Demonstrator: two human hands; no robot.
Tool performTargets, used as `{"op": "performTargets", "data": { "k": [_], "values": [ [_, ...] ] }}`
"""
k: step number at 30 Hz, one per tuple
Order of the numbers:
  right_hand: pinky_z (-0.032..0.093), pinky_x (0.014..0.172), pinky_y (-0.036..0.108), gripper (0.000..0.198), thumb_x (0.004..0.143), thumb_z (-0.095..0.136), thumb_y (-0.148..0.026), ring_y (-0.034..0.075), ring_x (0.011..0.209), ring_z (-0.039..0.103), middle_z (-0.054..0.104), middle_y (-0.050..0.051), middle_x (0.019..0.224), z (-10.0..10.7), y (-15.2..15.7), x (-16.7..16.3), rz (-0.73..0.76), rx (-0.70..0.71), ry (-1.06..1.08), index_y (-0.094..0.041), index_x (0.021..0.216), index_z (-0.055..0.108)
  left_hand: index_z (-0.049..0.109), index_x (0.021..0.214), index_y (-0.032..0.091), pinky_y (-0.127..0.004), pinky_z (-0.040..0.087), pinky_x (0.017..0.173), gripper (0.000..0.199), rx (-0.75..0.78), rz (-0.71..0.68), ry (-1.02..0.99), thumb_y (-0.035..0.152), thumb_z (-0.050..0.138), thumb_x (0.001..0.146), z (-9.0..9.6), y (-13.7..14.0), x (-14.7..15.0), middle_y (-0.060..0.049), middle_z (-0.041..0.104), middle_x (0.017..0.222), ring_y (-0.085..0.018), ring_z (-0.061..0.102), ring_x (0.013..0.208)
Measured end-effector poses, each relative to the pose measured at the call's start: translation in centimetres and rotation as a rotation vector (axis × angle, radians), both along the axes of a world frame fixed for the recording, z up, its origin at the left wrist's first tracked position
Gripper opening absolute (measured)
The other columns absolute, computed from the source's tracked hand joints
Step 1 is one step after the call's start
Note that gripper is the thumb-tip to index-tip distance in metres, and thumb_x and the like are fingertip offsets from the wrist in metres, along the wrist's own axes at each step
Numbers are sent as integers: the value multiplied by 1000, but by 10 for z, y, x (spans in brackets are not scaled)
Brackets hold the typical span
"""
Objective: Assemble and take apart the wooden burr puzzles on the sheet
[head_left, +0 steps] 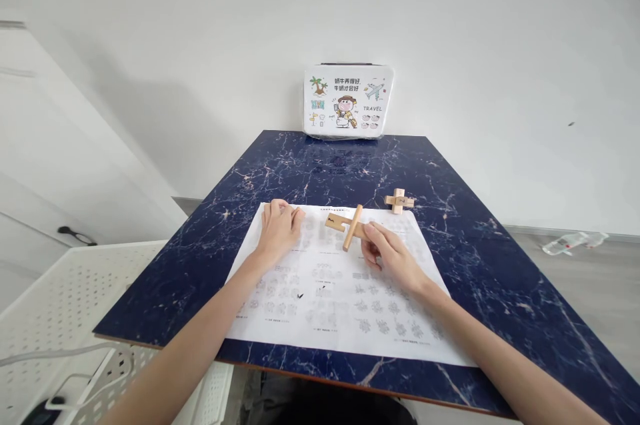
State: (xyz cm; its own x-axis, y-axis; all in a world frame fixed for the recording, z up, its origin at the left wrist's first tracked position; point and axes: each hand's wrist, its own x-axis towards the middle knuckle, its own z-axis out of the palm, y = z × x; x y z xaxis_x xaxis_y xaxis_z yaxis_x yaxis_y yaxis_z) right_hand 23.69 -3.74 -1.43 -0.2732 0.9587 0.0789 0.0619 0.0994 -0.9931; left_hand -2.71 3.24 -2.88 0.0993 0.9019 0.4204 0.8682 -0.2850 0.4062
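Observation:
My right hand (393,255) pinches the right end of a flat, notched wooden puzzle piece (337,221) over the printed sheet. A thin wooden stick (353,228) crosses that piece at a slant, sitting at its notch. My left hand (279,230) is on the upper left of the sheet, its fingers curled inward; whatever they hold, if anything, is hidden. Beyond my right hand, an assembled wooden cross puzzle (399,201) stands at the sheet's top right edge. The white instruction sheet (320,335) carries rows of small diagrams and a few dark marks.
The blue marbled table (210,211) reaches back to a white wall. A white case with cartoon pictures (349,101) stands upright at its far edge. To the left is a white perforated rack (90,278) with cables. Clear plastic bottles (575,242) lie on the floor at right.

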Motion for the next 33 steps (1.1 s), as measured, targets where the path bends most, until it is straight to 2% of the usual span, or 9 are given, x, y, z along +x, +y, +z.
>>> {"op": "performTargets", "data": {
  "k": [3, 5, 7, 11, 16, 19, 21, 26, 33],
  "values": [
    [36, 55, 33, 46, 109, 42, -58, 14, 50, 42, 47, -5, 60, 2, -2, 0, 43, 12, 11, -26, 77, 41, 65, 104, 16, -61, 42, 107, 18, 141, 3, 24, 31, 56, 99, 6, -5, 3, -19, 56, 125, -40, 49, 123],
    [36, 55, 33, 46, 109, 42, -58, 14, 50, 41, 48, -5, 60, 2, -3, 0, 61, 20, 15, -26, 77, 41, 65, 109, 19, -53, 46, 105, 21, 171, -103, -60, 35, 53, 103, 17, -13, 8, -16, 60, 121, -34, 55, 118],
    [36, 55, 33, 46, 109, 41, -59, 14, 50, 41, 48, -5, 60, 2, -3, 0, 69, 26, 2, -26, 78, 41, 64, 104, 21, -40, 53, 84, 31, 3, -277, -240, 42, 42, 109, 29, -21, 17, -8, 65, 96, -23, 63, 88],
    [36, 57, 33, 46, 109, 43, -60, 14, 51, 41, 49, -4, 62, 2, -3, 0, 70, 39, -26, -25, 78, 43, 61, 101, 21, -27, 45, 53, 41, -459, -597, -568, 56, 42, 109, 40, -35, 32, 2, 59, 67, -13, 54, 53],
    [48, 71, 34, 37, 105, 52, -60, 20, 82, 59, 64, 5, 95, 5, -1, 1, 120, 16, 110, -25, 101, 61, 56, 90, 20, -24, 40, 49, 39, -556, -733, -739, 55, 53, 106, 38, -36, 37, 4, 57, 63, -9, 49, 48],
    [51, 84, 38, 41, 104, 56, -59, 26, 107, 61, 65, 12, 125, 7, 1, 3, 263, -45, 222, -26, 128, 63, 56, 95, 19, -23, 39, 48, 37, -612, -761, -782, 55, 55, 105, 35, -33, 36, 4, 57, 61, -9, 49, 49],
    [50, 88, 39, 47, 102, 61, -58, 27, 112, 62, 66, 13, 131, 7, 2, 4, 372, -85, 297, -27, 136, 62, 55, 102, 20, -22, 40, 49, 36, -661, -761, -813, 56, 58, 104, 33, -32, 35, 5, 57, 61, -10, 49, 50],
    [52, 93, 41, 59, 95, 74, -57, 25, 103, 70, 73, 11, 121, 2, 2, 5, 454, -185, 455, -29, 144, 57, 53, 107, 21, -22, 37, 48, 39, -722, -783, -861, 58, 60, 102, 29, -32, 35, 5, 57, 61, -10, 49, 52],
    [49, 66, 28, 39, 94, 77, -52, 19, 73, 72, 77, 3, 82, -3, 2, 7, 296, -243, 461, -26, 119, 63, 53, 94, 19, -21, 35, 48, 39, -665, -781, -858, 57, 57, 104, 35, -32, 37, 3, 59, 66, -8, 48, 51]
  ]
}}
